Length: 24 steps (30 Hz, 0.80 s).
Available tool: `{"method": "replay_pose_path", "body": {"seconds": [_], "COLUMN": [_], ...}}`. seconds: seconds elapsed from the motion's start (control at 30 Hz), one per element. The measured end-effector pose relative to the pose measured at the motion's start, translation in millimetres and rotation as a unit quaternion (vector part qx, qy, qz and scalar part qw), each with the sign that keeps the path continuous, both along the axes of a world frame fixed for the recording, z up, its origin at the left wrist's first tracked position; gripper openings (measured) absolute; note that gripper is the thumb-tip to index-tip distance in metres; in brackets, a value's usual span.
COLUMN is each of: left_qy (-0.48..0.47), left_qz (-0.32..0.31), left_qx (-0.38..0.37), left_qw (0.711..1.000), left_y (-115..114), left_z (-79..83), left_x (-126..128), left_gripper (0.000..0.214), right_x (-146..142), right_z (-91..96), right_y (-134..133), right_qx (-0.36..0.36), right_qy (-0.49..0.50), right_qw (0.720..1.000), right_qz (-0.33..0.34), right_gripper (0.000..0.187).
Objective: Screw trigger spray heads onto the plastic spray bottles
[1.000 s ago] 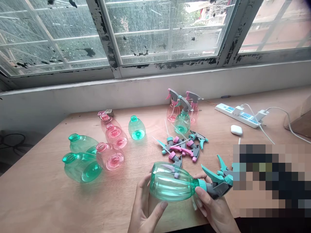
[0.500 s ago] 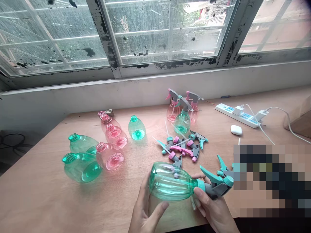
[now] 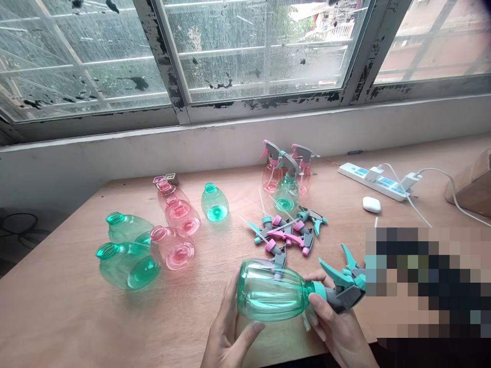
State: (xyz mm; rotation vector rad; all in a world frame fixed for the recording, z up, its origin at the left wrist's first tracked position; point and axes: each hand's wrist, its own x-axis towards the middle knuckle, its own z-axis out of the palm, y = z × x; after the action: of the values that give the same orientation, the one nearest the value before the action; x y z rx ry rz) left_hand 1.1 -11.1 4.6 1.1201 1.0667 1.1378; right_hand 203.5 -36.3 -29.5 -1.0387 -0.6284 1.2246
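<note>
A grimy window (image 3: 264, 56) spans the wall behind the table (image 3: 69, 306). At the table's right edge sits a box (image 3: 473, 179), with a power strip (image 3: 358, 175) nearby. At the front, the right hand (image 3: 337, 327) grips a green bottle (image 3: 272, 296) by its collar, the bottle lying sideways, a spray head (image 3: 347, 296) on its neck. The left hand (image 3: 230, 332) is spread wide at the base, thumb below; I cannot tell whether its fingers touch. Three sprayers (image 3: 287, 194), two pink and one green, stand together near the wall. Six open-necked bottles (image 3: 215, 207), three green, three pink, are to the left. Loose spray heads (image 3: 297, 239) lie heaped beyond the held bottle. A small white case (image 3: 372, 205) rests by the strip.
</note>
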Motion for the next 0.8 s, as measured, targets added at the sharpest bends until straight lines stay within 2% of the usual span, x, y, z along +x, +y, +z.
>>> {"method": "replay_pose_path", "body": {"seconds": [0.1, 0.23, 0.4, 0.5, 0.67, 0.8], "left_qy": [-0.058, -0.102, -0.057, -0.007, -0.055, -0.068], "left_qz": [-0.014, -0.023, 0.001, -0.012, -0.055, -0.052], "left_qx": [-0.034, -0.043, -0.017, -0.018, -0.059, -0.054], "left_qw": [0.998, 0.994, 0.998, 1.000, 0.995, 0.995], "left_y": [-2, -1, 3, 0, -6, -2], "left_z": [0.7, 2.1, 4.1, 8.0, 9.5, 4.7], "left_x": [2, 2, 1, 0, -1, 0], "left_gripper": [0.065, 0.075, 0.073, 0.067, 0.069, 0.088], "right_x": [0, 1, 2, 3, 3, 3], "right_z": [-2.6, -8.2, -11.9, -11.7, -11.0, -12.0], "right_y": [0, -1, -2, -1, -1, -2], "right_qx": [0.012, 0.021, 0.017, 0.020, 0.021, 0.017], "right_qy": [-0.006, -0.029, -0.038, -0.044, -0.046, -0.050], "right_qw": [1.000, 0.999, 0.998, 0.998, 0.998, 0.998], "right_qz": [0.008, 0.021, 0.036, 0.032, 0.039, 0.039], "right_gripper": [0.038, 0.039, 0.041, 0.040, 0.040, 0.040]}}
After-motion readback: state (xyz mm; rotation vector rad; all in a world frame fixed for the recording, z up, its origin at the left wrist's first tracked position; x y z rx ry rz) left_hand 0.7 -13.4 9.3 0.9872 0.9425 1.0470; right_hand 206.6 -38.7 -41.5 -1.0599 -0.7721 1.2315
